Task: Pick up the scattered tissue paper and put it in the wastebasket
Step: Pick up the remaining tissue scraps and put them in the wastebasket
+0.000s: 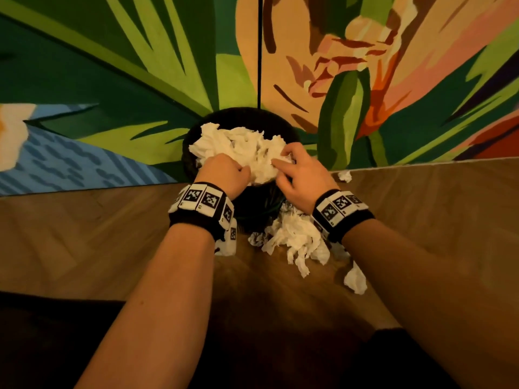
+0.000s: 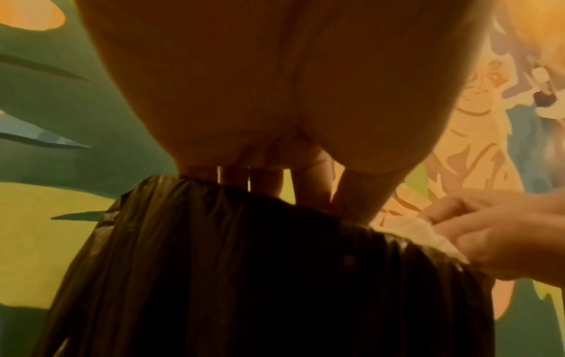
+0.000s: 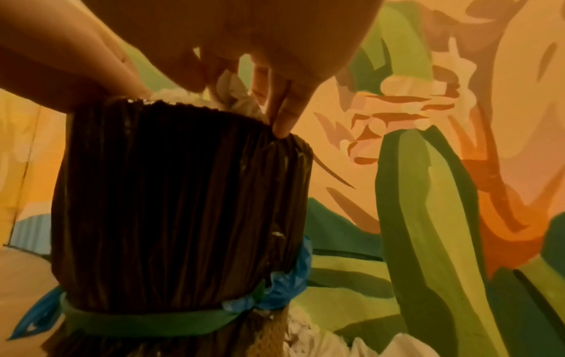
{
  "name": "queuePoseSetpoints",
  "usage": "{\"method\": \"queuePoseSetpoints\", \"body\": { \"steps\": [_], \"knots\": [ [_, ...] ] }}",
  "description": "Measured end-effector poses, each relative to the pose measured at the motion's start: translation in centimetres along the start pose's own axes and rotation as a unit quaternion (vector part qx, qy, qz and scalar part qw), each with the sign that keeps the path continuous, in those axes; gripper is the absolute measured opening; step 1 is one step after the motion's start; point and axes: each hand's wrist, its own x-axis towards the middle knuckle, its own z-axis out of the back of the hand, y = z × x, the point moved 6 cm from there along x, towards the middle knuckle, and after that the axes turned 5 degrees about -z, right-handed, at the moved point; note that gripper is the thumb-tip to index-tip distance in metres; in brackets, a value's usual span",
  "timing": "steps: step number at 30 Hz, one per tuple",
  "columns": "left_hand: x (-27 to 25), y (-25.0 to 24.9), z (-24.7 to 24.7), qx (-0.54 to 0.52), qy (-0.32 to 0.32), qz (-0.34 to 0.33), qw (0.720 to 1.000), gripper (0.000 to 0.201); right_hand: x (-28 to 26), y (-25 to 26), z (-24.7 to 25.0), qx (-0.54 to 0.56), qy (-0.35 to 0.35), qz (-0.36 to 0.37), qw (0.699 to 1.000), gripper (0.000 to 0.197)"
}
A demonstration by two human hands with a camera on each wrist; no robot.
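A black-lined wastebasket (image 1: 241,113) stands against the painted wall, heaped with white tissue (image 1: 247,147). My left hand (image 1: 238,169) is on the near left of the heap, its fingers (image 2: 308,190) pointing straight down behind the bag's rim (image 2: 244,241). My right hand (image 1: 283,164) lies on the heap's near right side. There its thumb and forefinger pinch a fold of tissue (image 2: 406,225) at the rim. Tissue (image 3: 234,90) shows between the right fingers, and the little finger (image 3: 284,125) touches the bag (image 3: 168,193). More crumpled tissue (image 1: 295,240) lies on the floor below my right wrist.
A loose piece (image 1: 355,279) lies on the wooden floor nearer to me, and a small scrap (image 1: 345,176) sits by the wall on the right. A green band (image 3: 146,321) and blue plastic (image 3: 287,285) circle the basket low down. The mural wall (image 1: 112,108) is right behind.
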Motion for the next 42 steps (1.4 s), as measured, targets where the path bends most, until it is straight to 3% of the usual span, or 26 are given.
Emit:
{"method": "queuePoseSetpoints", "body": {
  "steps": [2,5,8,11,15,20,28,31,35,39,42],
  "knots": [
    [0.0,0.0,-0.4,0.019,0.028,0.011,0.999,0.051,0.1,0.2,0.1,0.011,-0.01,0.002,1.0,0.033],
    [-0.2,-0.3,-0.4,0.045,0.042,-0.007,0.998,0.034,0.5,-0.4,0.7,0.124,-0.055,-0.072,0.988,0.023],
    [0.0,-0.3,-0.3,0.042,0.033,0.0,0.999,0.027,0.4,-0.9,0.8,0.143,-0.095,-0.12,0.978,0.016],
    [0.1,-0.1,-0.4,0.04,0.039,0.012,0.998,0.033,0.4,-0.4,-0.1,0.118,-0.038,-0.112,0.986,0.037],
    [0.4,0.1,-1.1,0.055,0.078,0.028,0.995,0.035,0.4,0.4,-1.2,-0.001,0.04,-0.063,0.997,0.065],
    [0.3,-0.9,-2.6,0.144,0.104,0.064,0.982,0.042,0.3,0.3,-2.3,-0.072,0.055,-0.069,0.994,0.054],
    [-0.2,-0.9,-3.1,0.189,0.125,0.079,0.971,0.051,1.1,0.2,-2.8,-0.121,0.074,-0.1,0.985,0.078],
    [-0.8,-1.1,-2.6,0.168,0.066,0.067,0.981,0.051,0.3,0.5,-2.2,-0.113,0.033,-0.098,0.988,0.072],
    [-1.6,-1.6,-0.5,0.095,-0.062,0.038,0.993,0.042,-0.8,0.1,-1.1,-0.03,-0.018,-0.08,0.996,0.053],
    [-2.1,-2.8,2.2,0.025,-0.171,0.009,0.985,0.035,-1.2,-0.9,0.1,0.041,-0.047,-0.073,0.995,0.053],
    [-2.6,-4.8,3.6,-0.032,-0.233,-0.062,0.97,0.03,-1.2,-1.9,1.4,0.09,-0.08,-0.088,0.989,0.053]
  ]
}}
